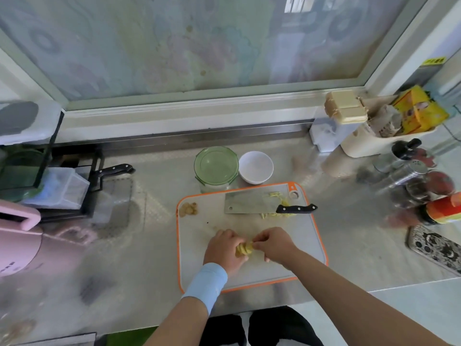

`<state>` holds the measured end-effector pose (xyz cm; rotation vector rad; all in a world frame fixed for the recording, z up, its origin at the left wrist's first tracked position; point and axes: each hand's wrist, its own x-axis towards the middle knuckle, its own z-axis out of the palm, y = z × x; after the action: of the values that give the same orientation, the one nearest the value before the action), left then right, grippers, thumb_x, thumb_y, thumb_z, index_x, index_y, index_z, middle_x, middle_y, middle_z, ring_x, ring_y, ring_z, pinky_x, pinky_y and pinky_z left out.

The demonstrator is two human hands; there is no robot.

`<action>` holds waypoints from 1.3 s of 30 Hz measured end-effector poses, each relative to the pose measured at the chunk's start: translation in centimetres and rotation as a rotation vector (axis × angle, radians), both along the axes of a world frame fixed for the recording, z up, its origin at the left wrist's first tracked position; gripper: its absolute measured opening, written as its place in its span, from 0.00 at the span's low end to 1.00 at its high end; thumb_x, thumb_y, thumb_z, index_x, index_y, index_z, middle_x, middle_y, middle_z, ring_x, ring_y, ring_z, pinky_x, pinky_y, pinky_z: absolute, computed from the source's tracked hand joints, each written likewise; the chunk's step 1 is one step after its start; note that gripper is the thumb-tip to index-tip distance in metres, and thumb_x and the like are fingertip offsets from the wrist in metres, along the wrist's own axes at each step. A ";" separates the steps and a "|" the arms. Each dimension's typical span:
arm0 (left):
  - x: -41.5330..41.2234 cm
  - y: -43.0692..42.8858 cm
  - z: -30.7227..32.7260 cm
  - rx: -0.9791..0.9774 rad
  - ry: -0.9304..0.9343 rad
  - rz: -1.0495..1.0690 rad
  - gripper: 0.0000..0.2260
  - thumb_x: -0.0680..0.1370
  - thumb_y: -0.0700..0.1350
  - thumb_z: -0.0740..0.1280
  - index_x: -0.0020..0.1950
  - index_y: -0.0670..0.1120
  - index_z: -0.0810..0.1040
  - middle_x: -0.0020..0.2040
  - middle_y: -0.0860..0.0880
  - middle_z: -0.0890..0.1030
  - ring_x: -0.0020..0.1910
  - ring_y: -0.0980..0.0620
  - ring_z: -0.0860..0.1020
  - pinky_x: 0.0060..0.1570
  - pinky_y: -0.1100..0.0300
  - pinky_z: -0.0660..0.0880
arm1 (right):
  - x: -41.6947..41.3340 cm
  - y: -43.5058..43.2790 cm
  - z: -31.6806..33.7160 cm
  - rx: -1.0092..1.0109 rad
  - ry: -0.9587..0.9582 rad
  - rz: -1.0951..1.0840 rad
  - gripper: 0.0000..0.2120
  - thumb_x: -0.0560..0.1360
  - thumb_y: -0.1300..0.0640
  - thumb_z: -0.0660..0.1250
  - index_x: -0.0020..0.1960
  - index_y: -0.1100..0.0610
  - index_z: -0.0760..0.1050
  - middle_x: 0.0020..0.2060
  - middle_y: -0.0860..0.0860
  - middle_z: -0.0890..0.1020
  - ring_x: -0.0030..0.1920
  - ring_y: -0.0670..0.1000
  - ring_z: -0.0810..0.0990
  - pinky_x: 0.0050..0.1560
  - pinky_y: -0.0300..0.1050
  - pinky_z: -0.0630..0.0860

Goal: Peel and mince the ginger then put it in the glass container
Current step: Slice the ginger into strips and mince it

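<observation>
A stack of yellow ginger slices (243, 248) sits near the middle of the orange-rimmed cutting board (309, 248). My left hand (222, 248) grips the stack from the left, and my right hand (274, 244) pinches its right end. A cleaver (249, 202) with a black handle lies flat at the board's far side, over thin ginger strips (277, 215). Brownish ginger peel (188, 209) is piled at the board's far left corner. The green glass container (216, 167) stands open just beyond the board.
A white bowl (255, 167) stands right of the glass container. Spice jars and a red-capped bottle (441, 210) crowd the right side, with a patterned phone (435, 248) near the edge. A black rack with a knife (116, 169) and a pink appliance (18, 236) stand at left.
</observation>
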<state>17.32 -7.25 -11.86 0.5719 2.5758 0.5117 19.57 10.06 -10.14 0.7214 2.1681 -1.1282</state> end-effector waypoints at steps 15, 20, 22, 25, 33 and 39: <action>1.3 1.1 -0.5 -0.086 0.102 0.041 0.14 0.76 0.60 0.64 0.58 0.57 0.79 0.55 0.54 0.75 0.58 0.50 0.70 0.56 0.58 0.65 | 0.8 -0.9 -1.3 0.150 0.040 0.073 0.02 0.72 0.48 0.70 0.41 0.45 0.81 0.40 0.43 0.82 0.39 0.47 0.81 0.42 0.48 0.82; 0.8 1.5 0.1 -0.067 0.106 0.084 0.17 0.77 0.60 0.60 0.64 0.57 0.76 0.58 0.54 0.75 0.60 0.50 0.69 0.59 0.56 0.64 | 0.0 1.2 0.3 0.305 0.181 0.146 0.09 0.76 0.51 0.63 0.53 0.45 0.80 0.49 0.44 0.81 0.50 0.50 0.81 0.48 0.44 0.77; 0.1 1.8 0.6 -0.046 0.124 0.076 0.18 0.78 0.57 0.61 0.67 0.56 0.74 0.60 0.54 0.74 0.62 0.49 0.68 0.61 0.56 0.64 | -0.8 3.3 0.8 0.421 0.294 0.180 0.13 0.76 0.56 0.62 0.57 0.46 0.78 0.54 0.46 0.79 0.54 0.53 0.79 0.50 0.45 0.75; -1.3 3.0 1.6 -0.004 0.147 0.089 0.18 0.78 0.53 0.62 0.68 0.55 0.73 0.62 0.53 0.73 0.63 0.49 0.68 0.62 0.57 0.65 | -2.0 6.7 1.1 0.673 0.363 0.395 0.20 0.73 0.61 0.61 0.63 0.48 0.73 0.59 0.50 0.73 0.58 0.55 0.74 0.53 0.48 0.73; -2.8 5.2 3.2 0.097 0.079 0.225 0.16 0.79 0.48 0.63 0.68 0.53 0.74 0.62 0.52 0.73 0.65 0.51 0.67 0.64 0.59 0.65 | -1.8 9.9 -0.7 0.939 0.374 0.710 0.23 0.54 0.68 0.73 0.49 0.57 0.78 0.49 0.61 0.80 0.41 0.61 0.79 0.42 0.55 0.76; -2.2 4.1 3.8 0.225 0.162 0.412 0.09 0.78 0.45 0.65 0.57 0.51 0.79 0.51 0.53 0.77 0.54 0.50 0.73 0.56 0.55 0.72 | -1.2 9.9 0.2 0.806 0.387 0.701 0.15 0.72 0.64 0.62 0.58 0.57 0.72 0.63 0.60 0.71 0.51 0.60 0.77 0.51 0.54 0.72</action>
<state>15.17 -3.16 -8.05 0.1517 2.8221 0.9356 18.36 19.91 -9.92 -0.0221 2.8716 0.0035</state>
